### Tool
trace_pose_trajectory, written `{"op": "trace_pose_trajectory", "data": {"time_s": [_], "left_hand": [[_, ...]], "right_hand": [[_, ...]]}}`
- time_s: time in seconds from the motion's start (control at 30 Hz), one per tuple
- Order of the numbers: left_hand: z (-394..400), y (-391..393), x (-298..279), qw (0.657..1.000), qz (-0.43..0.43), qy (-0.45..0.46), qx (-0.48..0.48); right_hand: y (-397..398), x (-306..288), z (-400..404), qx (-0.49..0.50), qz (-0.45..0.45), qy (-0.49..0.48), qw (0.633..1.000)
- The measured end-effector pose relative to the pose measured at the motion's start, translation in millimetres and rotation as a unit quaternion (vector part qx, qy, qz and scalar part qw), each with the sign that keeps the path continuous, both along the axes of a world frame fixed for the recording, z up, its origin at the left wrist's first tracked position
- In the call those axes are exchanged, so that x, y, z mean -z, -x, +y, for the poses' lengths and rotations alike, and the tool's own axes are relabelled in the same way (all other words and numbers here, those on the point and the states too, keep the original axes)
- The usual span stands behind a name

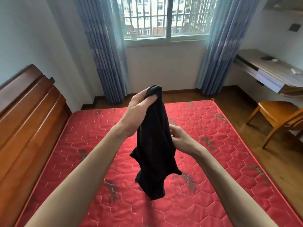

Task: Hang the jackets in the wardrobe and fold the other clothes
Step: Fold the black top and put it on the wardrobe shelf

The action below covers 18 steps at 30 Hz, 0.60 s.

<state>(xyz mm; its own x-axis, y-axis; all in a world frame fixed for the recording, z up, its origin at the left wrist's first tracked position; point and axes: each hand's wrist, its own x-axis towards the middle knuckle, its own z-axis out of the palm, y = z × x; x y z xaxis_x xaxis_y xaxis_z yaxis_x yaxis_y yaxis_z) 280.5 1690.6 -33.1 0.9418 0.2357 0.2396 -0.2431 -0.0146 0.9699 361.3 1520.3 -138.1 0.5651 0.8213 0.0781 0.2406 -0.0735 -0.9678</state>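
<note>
A barred window (pixel 166 18) in the far white wall (pixel 164 69) lets in daylight and shows apartment blocks outside. Blue curtains (pixel 106 51) hang at both its sides. A red quilted mattress (pixel 213 145) fills the foreground, with a dark wooden headboard (pixel 27 115) to the left. To the right, a wooden chair (pixel 277 117) stands on the wood floor (pixel 242 115) near a wall-mounted tabletop (pixel 272 69).

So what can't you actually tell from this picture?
- What kind of garment the black garment is: it hangs bunched from the left hand, folds hiding its shape.
- The right hand fingertips: hidden behind the cloth, so its grip is unclear.
- The wardrobe: outside the head view.
- The small items on the desk: too small and blurred.
- The mattress near edge: cut off by the frame.
</note>
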Motion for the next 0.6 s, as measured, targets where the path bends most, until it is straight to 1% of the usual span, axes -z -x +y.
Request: {"op": "trace_pose_trajectory", "data": {"time_s": [0.13, 0.2, 0.27, 0.33, 0.47, 0.53, 0.6], "left_hand": [[5, 7, -10, 1.000, -0.018, 0.006, -0.002], [9, 11, -12, 1.000, -0.014, 0.026, 0.003], [15, 17, -13, 0.999, -0.014, 0.041, 0.002], [23, 24, -12, 0.998, -0.022, 0.066, -0.007], [43, 41, -11, 0.990, -0.037, 0.138, -0.017], [52, 48, -10, 0.988, -0.026, 0.149, -0.021], [59, 52, -9, 0.990, -0.012, 0.137, -0.026]], "right_hand": [[14, -7, 18, -0.131, -0.012, 0.102, 0.986], [24, -4, 29, -0.142, -0.029, 0.101, 0.984], [26, 3, 35, -0.088, -0.056, 0.079, 0.991], [17, 9, 34, -0.015, -0.103, 0.067, 0.992], [-13, 13, 20, 0.092, -0.222, 0.093, 0.966], [-21, 9, 16, 0.122, -0.235, 0.084, 0.961], [-23, 5, 16, 0.140, -0.226, 0.073, 0.961]]}}
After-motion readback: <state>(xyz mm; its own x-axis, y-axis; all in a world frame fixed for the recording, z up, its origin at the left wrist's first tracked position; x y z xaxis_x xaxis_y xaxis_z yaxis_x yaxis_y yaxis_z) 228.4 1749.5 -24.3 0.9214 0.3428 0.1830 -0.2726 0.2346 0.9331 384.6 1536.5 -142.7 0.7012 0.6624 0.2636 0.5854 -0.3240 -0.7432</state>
